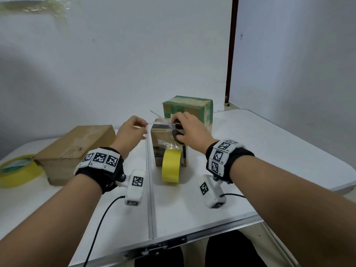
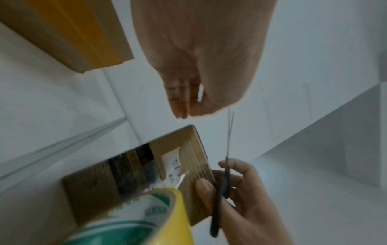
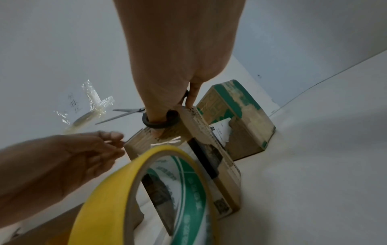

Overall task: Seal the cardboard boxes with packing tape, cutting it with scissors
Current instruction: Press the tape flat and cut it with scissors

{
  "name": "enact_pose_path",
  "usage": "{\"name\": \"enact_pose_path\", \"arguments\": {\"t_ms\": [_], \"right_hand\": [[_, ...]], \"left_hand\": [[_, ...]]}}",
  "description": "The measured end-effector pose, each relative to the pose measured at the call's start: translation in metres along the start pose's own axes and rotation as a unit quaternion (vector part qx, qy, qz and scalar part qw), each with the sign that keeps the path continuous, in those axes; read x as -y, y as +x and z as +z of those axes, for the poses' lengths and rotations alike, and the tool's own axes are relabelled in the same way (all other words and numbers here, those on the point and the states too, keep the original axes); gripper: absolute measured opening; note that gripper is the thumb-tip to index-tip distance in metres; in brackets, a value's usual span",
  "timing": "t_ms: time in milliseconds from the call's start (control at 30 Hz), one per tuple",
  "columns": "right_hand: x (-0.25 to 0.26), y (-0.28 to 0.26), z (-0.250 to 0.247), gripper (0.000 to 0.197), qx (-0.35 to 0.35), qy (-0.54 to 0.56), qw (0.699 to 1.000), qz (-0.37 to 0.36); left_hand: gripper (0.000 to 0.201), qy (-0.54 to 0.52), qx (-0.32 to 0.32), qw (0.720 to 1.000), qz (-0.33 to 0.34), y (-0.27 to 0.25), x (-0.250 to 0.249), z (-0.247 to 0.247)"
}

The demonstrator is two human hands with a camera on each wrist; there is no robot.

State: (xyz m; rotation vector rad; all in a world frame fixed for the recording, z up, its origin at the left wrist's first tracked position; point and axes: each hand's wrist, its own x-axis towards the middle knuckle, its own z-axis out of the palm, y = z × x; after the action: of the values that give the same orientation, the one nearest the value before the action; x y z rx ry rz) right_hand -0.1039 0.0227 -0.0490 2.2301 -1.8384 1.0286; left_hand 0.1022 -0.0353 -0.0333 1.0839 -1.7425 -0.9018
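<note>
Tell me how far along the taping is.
Mid-cut. Done: nothing clearly sealed. In hand: the right hand holds open scissors over the small box; the left hand pinches something thin, seemingly tape. Left: the flat box and green box show no fresh tape.

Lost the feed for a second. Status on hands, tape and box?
Right hand grips the scissors, blades open. Left hand pinches a clear tape strip over the small box. Yellow roll stands against the box. Nothing blocking.
</note>
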Motion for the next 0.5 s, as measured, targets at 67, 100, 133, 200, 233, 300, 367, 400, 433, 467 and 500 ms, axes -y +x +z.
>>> {"name": "enact_pose_path", "arguments": {"t_ms": [67,100,133,200,233,300,367,400,433,467,500], "right_hand": [[-0.001,-0.002,0.005,0.04,-0.015,-0.012,1.0,0.005],[-0.001,-0.002,0.007,0.041,-0.021,-0.017,1.0,0.008],[-0.002,-0.002,0.009,0.041,-0.027,-0.021,0.999,0.01],[-0.003,-0.001,0.012,0.042,-0.037,-0.02,0.999,0.014],[-0.003,0.0,0.012,0.042,-0.041,-0.017,0.999,0.015],[-0.003,0.001,0.013,0.042,-0.043,-0.023,0.999,0.013],[-0.004,0.002,0.014,0.043,-0.038,-0.038,0.999,0.007],[-0.004,0.003,0.015,0.043,-0.036,-0.044,0.998,0.005],[-0.003,0.003,0.015,0.043,-0.037,-0.049,0.998,0.002],[-0.003,0.003,0.017,0.042,-0.041,-0.055,0.998,0.0],[-0.002,0.003,0.018,0.042,-0.045,-0.06,0.997,-0.001]], "left_hand": [[0.014,-0.037,0.019,0.995,-0.092,-0.008,0.004,0.0],[0.009,-0.058,0.058,0.987,-0.136,-0.015,0.005,0.002],[0.009,-0.079,0.099,0.977,-0.172,-0.023,0.004,0.007],[0.021,-0.104,0.169,0.958,-0.208,-0.04,-0.002,0.018],[0.024,-0.103,0.198,0.952,-0.21,-0.048,-0.005,0.024],[0.021,-0.087,0.243,0.944,-0.203,-0.058,-0.011,0.032],[0.012,-0.089,0.256,0.941,-0.203,-0.063,-0.013,0.034],[0.01,-0.091,0.253,0.942,-0.203,-0.064,-0.013,0.033],[0.01,-0.09,0.248,0.943,-0.202,-0.063,-0.012,0.032],[0.011,-0.086,0.241,0.945,-0.202,-0.064,-0.013,0.03],[0.011,-0.078,0.237,0.948,-0.199,-0.064,-0.014,0.028]]}}
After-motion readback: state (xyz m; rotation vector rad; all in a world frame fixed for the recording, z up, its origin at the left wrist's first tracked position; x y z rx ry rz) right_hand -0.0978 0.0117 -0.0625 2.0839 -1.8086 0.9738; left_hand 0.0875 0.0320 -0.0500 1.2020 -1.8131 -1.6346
